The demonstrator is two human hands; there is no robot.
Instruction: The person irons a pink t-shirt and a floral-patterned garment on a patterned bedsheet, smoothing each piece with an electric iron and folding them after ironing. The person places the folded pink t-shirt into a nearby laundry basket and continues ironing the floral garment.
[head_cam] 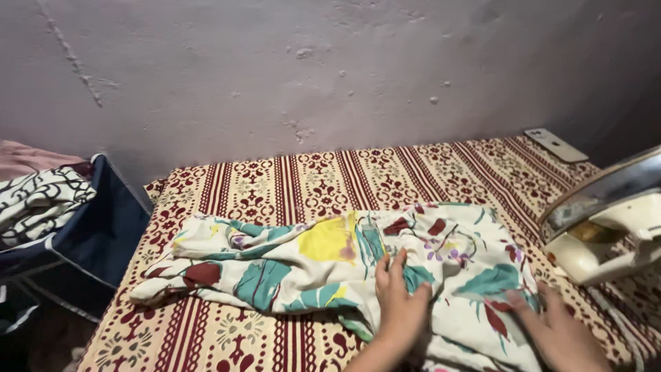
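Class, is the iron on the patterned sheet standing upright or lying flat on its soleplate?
Upright: the iron rests on its heel, its shiny soleplate tilted up and facing out.

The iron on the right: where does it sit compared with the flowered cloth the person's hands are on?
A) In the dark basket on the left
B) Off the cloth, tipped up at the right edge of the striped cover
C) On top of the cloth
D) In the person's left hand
B: the iron rests tilted on the striped cover, right of the flowered cloth; both hands lie on the cloth.
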